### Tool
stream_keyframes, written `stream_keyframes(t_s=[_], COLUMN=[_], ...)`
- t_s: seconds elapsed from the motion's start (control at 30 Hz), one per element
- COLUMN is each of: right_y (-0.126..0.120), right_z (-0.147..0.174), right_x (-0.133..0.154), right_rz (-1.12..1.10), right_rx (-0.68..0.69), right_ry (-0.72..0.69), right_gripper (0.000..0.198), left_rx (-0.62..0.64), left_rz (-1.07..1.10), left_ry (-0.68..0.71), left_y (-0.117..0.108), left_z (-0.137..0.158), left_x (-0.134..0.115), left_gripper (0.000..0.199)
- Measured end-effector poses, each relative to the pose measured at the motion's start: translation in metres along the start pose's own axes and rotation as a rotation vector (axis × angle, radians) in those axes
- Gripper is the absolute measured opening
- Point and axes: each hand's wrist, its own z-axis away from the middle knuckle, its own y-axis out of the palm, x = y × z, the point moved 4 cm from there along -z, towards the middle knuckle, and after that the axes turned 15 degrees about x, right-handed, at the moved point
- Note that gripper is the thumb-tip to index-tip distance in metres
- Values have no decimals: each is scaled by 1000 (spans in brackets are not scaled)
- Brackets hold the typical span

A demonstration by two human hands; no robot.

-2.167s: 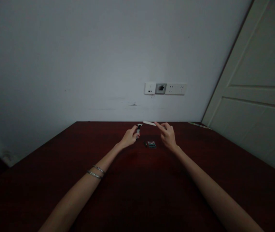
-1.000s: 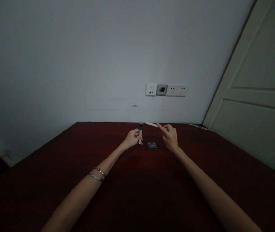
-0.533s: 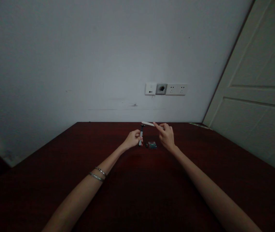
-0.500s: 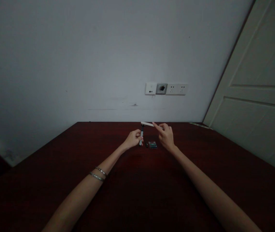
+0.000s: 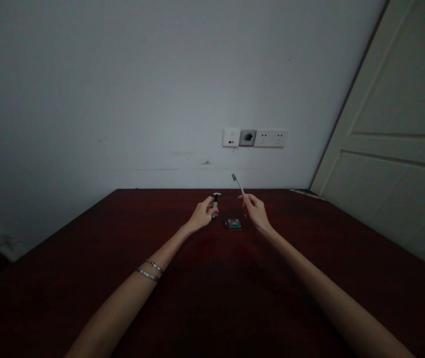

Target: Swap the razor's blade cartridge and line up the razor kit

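My left hand [image 5: 200, 215] is closed around the grey handle of a razor [image 5: 215, 203], its dark neck and pale-edged head pointing up. In my right hand [image 5: 256, 211] is a toothbrush [image 5: 238, 184], gripped low on its handle, with the bristle end raised up and to the left. The two tools are apart. On the table between my hands lies a small clear case [image 5: 235, 224] with green and dark parts inside. Beside its left edge sits a small black piece [image 5: 225, 224], too small to make out.
The dark red wooden table [image 5: 212, 288] reaches back to a pale wall. A row of sockets and switches [image 5: 255, 138] is fixed on that wall. A cream panelled door [image 5: 391, 109] stands at the right. A thin pale strip [image 5: 307, 194] lies at the table's back right edge.
The toothbrush has come away from the razor head and turned from nearly level to upright-tilted. My right fingers have closed around its handle. The razor has lowered slightly in my left hand.
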Motion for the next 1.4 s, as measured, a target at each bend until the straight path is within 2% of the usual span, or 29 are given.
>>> stream_keyframes(t_s=[0.07,0.13,0.33,0.47,0.57,0.67,0.8,0.97,1.17,1.3,1.4], right_y=[16,31,60,69,70,72,79,78,88,85,89], right_z=[11,24,47,52,48,45,49,44,47,43,45], right_x=[1,5,10,2,5,8,5,7,1,4,0], right_rz=[-244,-396,-576,-650,-683,-687,-679,-697,-708,-716,-706], right_rx=[110,212,328,322,299,294,317,249,295,209,247], right_ry=[112,181,241,282,259,253,295,216,263,189,243], right_gripper=[30,32,38,43,44,45,46,45,43,43,42], left_rx=[-1,2,7,19,26,13,-5,-6,-11,-9,-18], left_rz=[-55,-97,-139,-71,-68,-112,-36,-68,-9,-32,-25], left_ry=[16,27,46,41,38,59,47,62,50,51,48], left_y=[1,1,2,2,3,3,2,2,1,2,2], left_z=[1,1,2,1,1,2,0,0,1,1,1], left_x=[-2,-4,-6,-5,-7,-14,-16,-17,-25,-30,-31], left_gripper=[14,14,13,15,14,10,13,10,12,11,11])
